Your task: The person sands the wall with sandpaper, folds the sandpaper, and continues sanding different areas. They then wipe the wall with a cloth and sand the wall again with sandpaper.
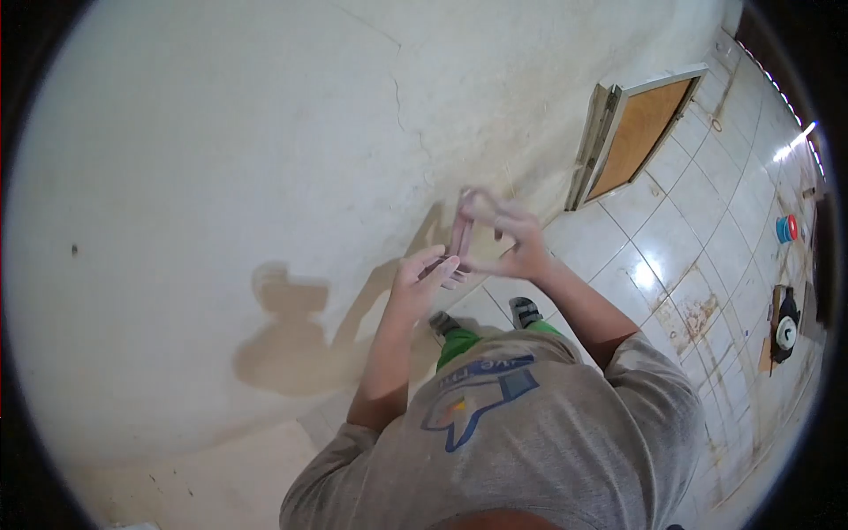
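A narrow reddish-brown strip (460, 233), possibly folded sandpaper, stands between my two hands in front of the wall. My left hand (425, 272) pinches its lower end between thumb and fingers. Curved around the strip from the other side, my right hand (514, 243) has its fingers at the top end and its thumb near the bottom. The right fingers are smeared by motion. Both hands look whitened with dust.
A pale, cracked wall (221, 132) fills the left. A wooden panel in a metal frame (649, 128) leans against it. Farther right on the tiled floor (609, 256) are a blue-and-red container (786, 229) and a dark object with a round pale top (785, 333).
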{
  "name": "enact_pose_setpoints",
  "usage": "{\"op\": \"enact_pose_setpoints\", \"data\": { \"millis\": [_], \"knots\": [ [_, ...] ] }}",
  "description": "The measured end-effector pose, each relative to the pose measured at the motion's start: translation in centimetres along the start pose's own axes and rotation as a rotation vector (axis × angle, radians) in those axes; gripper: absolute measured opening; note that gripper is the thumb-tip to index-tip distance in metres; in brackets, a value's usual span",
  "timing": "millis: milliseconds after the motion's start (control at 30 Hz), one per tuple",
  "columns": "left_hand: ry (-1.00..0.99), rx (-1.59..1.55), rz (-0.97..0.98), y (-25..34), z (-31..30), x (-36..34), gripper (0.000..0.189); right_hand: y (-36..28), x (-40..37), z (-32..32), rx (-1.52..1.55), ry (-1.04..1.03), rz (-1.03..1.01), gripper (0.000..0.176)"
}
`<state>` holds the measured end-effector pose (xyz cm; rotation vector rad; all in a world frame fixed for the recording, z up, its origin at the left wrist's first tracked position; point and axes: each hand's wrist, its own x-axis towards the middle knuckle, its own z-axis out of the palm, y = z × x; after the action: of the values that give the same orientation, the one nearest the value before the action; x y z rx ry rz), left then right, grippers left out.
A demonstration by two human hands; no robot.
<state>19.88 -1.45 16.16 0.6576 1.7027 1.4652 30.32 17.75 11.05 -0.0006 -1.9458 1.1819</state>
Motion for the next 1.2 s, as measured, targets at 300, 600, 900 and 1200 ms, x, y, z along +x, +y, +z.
{"op": "enact_pose_setpoints", "data": {
  "millis": [300,600,900,1200],
  "knots": [
    [0.140,0.153,-0.049,-2.2,-1.5,-3.9,0.016,2.5,3.0,4.9,-0.346,0.658,-0.068,0.062],
    [0.387,0.276,0.003,-1.0,-6.4,-6.8,0.010,1.8,4.4,2.2,-0.408,0.707,-0.297,0.054],
    [0.319,0.216,0.047,-4.4,-5.5,-3.2,0.008,7.1,4.3,6.7,-0.181,0.621,-0.224,0.052],
    [0.475,-0.135,0.393,-5.0,-6.1,-4.4,0.009,13.0,3.9,5.2,-0.120,0.747,0.066,0.050]
  ]
}}
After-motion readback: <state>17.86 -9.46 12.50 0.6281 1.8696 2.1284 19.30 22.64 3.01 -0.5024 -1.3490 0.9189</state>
